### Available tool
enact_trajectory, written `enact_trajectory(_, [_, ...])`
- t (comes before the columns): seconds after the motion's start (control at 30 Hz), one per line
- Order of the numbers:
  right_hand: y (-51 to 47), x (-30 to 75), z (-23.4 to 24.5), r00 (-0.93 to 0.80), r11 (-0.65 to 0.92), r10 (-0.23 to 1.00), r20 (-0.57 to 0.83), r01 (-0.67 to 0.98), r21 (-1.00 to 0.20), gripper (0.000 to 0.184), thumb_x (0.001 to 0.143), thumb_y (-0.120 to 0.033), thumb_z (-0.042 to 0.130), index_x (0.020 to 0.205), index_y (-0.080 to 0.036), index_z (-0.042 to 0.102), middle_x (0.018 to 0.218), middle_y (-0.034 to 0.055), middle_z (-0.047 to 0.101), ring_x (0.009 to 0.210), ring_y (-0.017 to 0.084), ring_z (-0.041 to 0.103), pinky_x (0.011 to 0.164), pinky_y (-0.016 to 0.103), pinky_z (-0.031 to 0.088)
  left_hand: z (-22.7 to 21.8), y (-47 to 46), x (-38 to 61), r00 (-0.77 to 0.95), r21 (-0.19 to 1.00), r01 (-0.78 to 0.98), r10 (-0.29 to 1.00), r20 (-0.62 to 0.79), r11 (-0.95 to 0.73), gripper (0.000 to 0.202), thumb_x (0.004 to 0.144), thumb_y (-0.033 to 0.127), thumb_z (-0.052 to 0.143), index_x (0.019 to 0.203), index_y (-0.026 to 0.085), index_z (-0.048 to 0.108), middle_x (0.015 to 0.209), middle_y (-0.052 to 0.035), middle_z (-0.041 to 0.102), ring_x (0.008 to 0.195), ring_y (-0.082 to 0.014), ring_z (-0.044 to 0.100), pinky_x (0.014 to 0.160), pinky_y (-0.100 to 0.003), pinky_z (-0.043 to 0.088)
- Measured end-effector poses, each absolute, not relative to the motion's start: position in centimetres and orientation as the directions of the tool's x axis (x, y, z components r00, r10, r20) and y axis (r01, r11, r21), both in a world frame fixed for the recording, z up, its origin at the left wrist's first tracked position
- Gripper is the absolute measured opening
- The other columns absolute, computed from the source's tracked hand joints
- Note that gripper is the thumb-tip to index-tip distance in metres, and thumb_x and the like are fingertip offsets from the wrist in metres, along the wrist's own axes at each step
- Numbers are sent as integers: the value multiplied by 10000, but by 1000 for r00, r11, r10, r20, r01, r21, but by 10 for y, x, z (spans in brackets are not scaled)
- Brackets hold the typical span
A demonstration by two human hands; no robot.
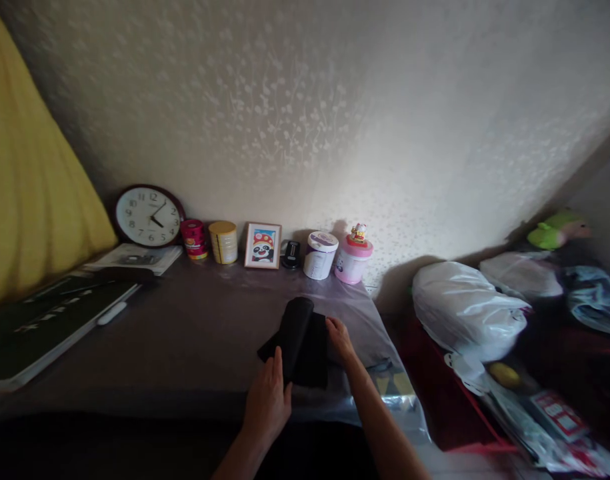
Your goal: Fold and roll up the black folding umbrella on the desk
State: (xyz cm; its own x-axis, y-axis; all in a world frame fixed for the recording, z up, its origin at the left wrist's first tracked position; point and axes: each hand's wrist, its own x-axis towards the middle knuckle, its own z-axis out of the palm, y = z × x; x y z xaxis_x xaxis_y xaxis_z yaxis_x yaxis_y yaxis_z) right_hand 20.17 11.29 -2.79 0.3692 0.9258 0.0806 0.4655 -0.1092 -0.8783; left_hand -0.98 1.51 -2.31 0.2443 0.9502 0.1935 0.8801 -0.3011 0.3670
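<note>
A black cloth (297,337), partly rolled or folded over, lies near the front edge of the table. Its left portion forms a thick rounded fold, while the right portion is flat. At the near left end of that fold, my left hand (269,395) holds the cloth between fingers and thumb. My right hand (341,339) pinches the upper right edge. The exact kind of cloth item cannot be made out, and its underside is hidden.
Along the wall stand a clock (149,217), a red tin (195,239), a yellow canister (223,243), a panda picture frame (263,246), a white tub (321,256) and a pink tub (353,260). A dark green board (49,327) lies left; a white plastic bag (465,310) sits right.
</note>
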Motion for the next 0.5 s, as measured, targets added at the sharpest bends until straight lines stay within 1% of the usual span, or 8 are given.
enact_trajectory(0.1, [110,191,-20,334,-99,942,46,404,-909,394,779,-397,434,984,-151,664,901,57,675,855,189,592,740,282,457,-26,15,-10,243,355,884,947,210,-305,596,824,168,402,1365,12,207,1224,-192,509,1116,-242,514,919,-338,425])
enact_trajectory(0.2, [110,182,-12,306,-108,952,6,355,-929,389,784,-418,445,1000,-170,652,880,42,660,802,174,583,683,270,456,-28,15,-9,233,357,883,945,229,-304,597,822,171,405,1368,34,208,1225,-180,510,1119,-235,514,919,-331,422])
enact_trajectory(0.27, [111,177,-9,281,-115,959,-18,333,-936,348,787,-406,454,936,-171,663,852,34,648,775,159,570,665,255,448,-28,15,-9,232,356,884,946,225,-301,599,819,170,406,1370,45,208,1218,-174,514,1109,-233,520,909,-331,426])
enact_trajectory(0.33, [112,174,-8,259,-127,965,-44,314,-941,303,788,-381,461,847,-165,665,790,23,630,750,145,554,650,237,441,-27,15,-9,235,356,885,949,212,-299,595,822,169,400,1368,33,208,1211,-181,515,1094,-236,528,895,-332,433])
enact_trajectory(0.4, [112,171,-8,245,-147,967,-75,291,-945,284,794,-369,460,805,-161,653,725,12,603,717,134,540,618,221,438,-26,15,-10,242,358,884,949,203,-302,586,831,174,385,1366,18,205,1209,-189,512,1084,-237,531,880,-328,439])
enact_trajectory(0.5, [110,168,-9,211,-176,970,-125,242,-954,286,814,-378,434,867,-181,635,697,1,578,654,122,533,549,211,444,-25,14,-10,244,355,884,948,203,-303,581,834,177,379,1368,27,207,1218,-184,504,1082,-234,533,877,-318,438])
